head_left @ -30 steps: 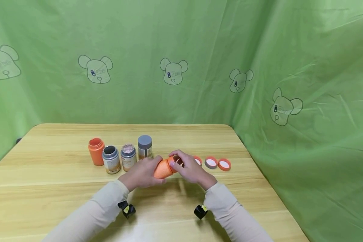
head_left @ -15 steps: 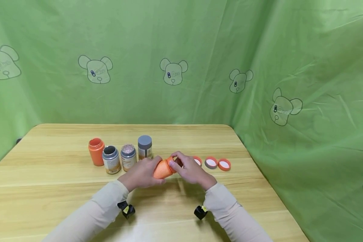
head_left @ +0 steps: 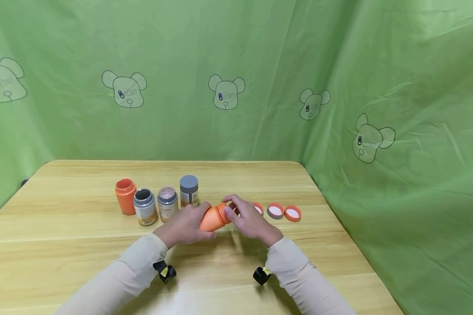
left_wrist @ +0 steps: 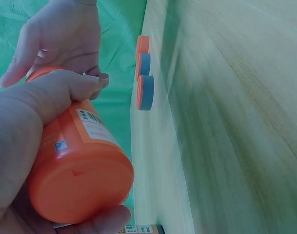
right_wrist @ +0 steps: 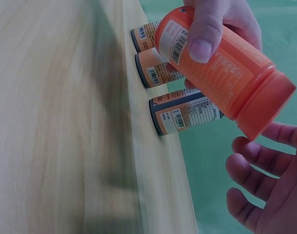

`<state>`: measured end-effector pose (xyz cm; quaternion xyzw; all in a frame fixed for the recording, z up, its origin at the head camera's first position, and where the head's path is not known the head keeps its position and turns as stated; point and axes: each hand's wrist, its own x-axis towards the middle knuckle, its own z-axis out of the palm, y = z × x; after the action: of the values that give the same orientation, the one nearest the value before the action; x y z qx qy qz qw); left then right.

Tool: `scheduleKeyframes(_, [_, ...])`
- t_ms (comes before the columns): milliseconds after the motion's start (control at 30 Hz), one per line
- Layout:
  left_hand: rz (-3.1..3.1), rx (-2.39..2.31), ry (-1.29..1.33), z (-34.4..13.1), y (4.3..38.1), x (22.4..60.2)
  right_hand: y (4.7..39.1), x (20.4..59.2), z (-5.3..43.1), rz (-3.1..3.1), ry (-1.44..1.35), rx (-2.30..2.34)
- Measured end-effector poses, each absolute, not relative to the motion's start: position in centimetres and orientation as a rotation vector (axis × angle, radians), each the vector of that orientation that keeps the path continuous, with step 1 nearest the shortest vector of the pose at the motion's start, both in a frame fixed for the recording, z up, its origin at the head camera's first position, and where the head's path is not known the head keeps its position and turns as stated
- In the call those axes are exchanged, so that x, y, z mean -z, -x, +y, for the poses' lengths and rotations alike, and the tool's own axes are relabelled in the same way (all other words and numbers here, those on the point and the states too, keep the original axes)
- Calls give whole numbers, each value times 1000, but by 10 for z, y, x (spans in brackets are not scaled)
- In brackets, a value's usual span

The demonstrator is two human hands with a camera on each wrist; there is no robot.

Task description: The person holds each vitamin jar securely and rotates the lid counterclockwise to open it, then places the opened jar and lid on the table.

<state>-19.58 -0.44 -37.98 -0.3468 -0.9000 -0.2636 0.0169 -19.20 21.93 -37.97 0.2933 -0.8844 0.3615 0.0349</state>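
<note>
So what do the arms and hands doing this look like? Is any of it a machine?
They are a person's, in plain, pale cream sleeves that reach the wrists. The left hand and right hand are bare. The wrists carry small gadgets: a black left wrist camera and right wrist camera, each with a yellow-green patch.

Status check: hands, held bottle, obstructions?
Left hand grips orange bottle, tilted. Right hand at its neck end, grip unclear. Four upright bottles, three loose lids beyond the hands; nothing visibly blocking.
</note>
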Motion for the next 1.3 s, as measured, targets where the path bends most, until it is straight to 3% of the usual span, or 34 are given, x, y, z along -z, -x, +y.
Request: scheduleKeyframes(1300, [-2816,792,1091,-3,197,381,189,377,218,-2705,-996,-1223])
